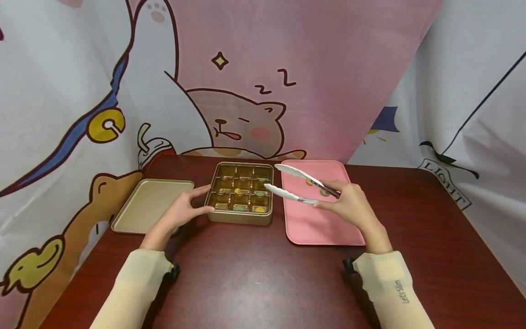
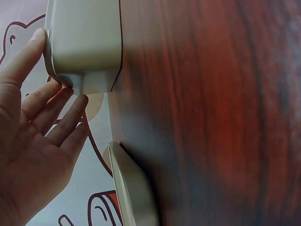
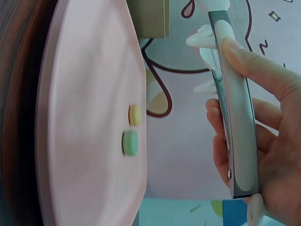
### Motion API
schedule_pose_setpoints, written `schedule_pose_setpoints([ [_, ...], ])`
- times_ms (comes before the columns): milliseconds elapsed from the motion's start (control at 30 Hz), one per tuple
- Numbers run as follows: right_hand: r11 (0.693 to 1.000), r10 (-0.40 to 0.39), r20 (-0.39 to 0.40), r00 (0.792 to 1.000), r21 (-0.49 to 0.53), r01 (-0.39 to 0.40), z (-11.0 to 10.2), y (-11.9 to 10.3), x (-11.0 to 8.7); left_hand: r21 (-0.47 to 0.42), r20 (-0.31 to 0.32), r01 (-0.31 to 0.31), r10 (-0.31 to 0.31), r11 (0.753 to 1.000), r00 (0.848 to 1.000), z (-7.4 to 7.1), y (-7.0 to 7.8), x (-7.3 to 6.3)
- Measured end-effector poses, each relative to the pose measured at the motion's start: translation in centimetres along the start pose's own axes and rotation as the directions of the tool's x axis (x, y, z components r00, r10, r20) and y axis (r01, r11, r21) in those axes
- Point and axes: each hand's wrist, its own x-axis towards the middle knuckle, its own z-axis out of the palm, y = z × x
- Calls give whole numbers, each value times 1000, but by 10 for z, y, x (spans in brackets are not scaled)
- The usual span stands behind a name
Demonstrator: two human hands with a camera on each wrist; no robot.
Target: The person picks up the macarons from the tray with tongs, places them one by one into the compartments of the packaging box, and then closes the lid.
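Gold-coloured metal makes up one square box (image 1: 240,218) near the middle of the dark wooden table (image 1: 255,278), divided into nine compartments in three rows of three; small round sweets show in some of them, perhaps five, though they are too small to count with certainty. One flat gold lid (image 1: 149,205) lies just left of the box, and one pink tray (image 1: 318,224) lies just right of it. Two small round sweets rest on the tray: a yellow one (image 3: 135,115) and a green one (image 3: 130,143), close together in the right wrist view. One pair of white-tipped tongs (image 1: 296,183) is held above the tray's left part, its long axis running nearly level from right to left, with the two tips pointing left toward the box and spread apart, holding nothing. The right hand (image 1: 349,205) grips the tongs at the hinge end, thumb on top and fingers (image 3: 221,127) curled underneath, palm turned down, with the forearm coming in from the lower right. The left hand (image 1: 185,208) lies low on the table at the box's left side, fingers straight and slightly spread; the left wrist view shows fingertips (image 2: 77,101) touching the box's corner and the thumb against its side, without wrapping round it. Both forearms wear cream sleeves (image 1: 386,283).
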Motion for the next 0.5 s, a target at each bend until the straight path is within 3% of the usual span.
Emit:
schedule_pose_setpoints([
  [500,994,79,-42,996,-66,-82,-30,34,-25,-15,-4,-7,7,1000,1000,1,0,0],
])
